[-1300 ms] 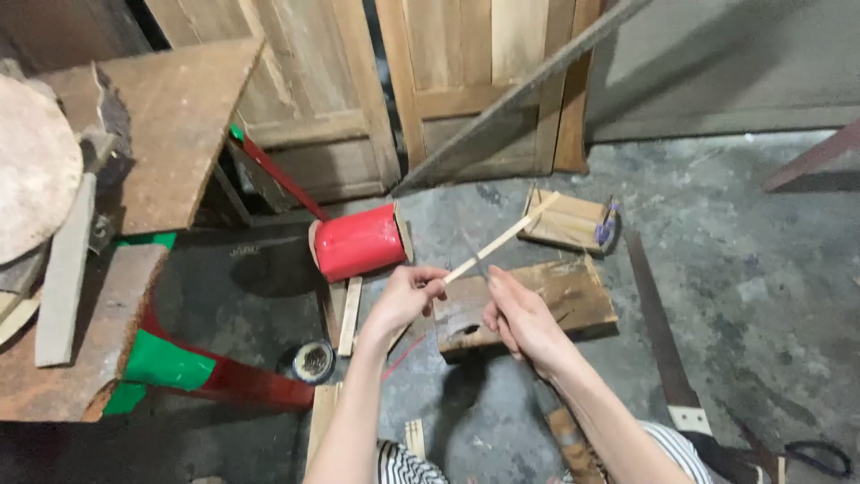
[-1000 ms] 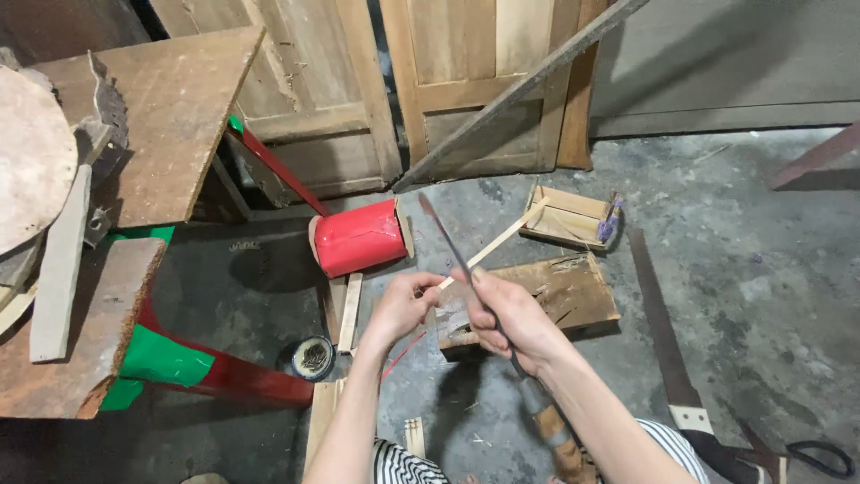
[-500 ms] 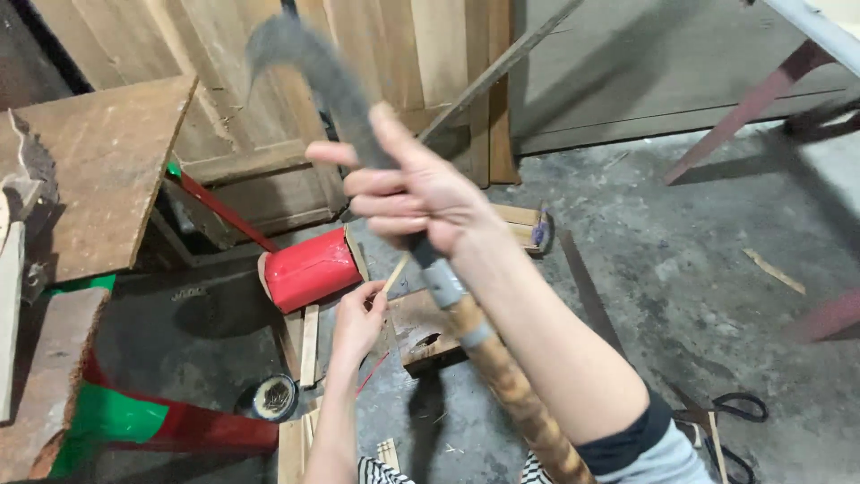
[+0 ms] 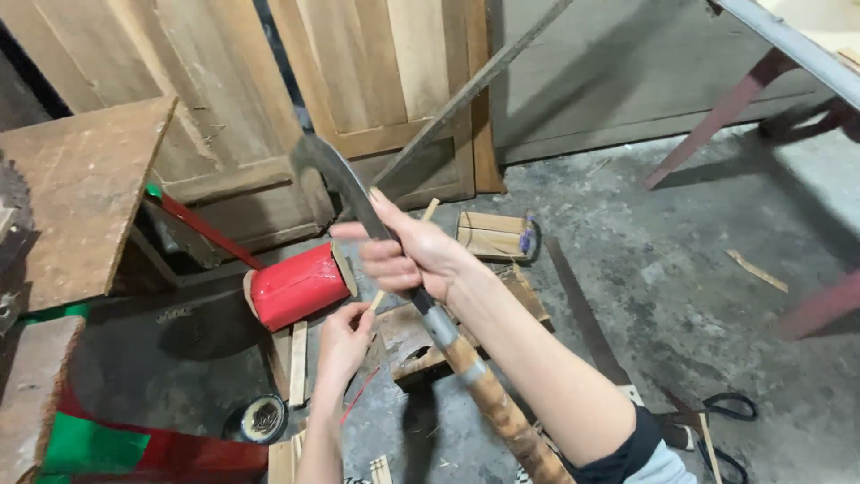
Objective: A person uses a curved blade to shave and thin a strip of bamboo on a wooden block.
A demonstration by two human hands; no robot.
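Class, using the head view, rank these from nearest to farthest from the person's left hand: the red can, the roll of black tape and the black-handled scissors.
From the left hand:
1. Red can, lying on its side just up and left of the hand.
2. Roll of black tape, on the floor below and left.
3. Scissors, far off to the right on the floor.

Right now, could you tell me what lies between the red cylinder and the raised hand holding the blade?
In the head view, only bare concrete floor separates the red cylinder from the right hand gripping the curved blade.
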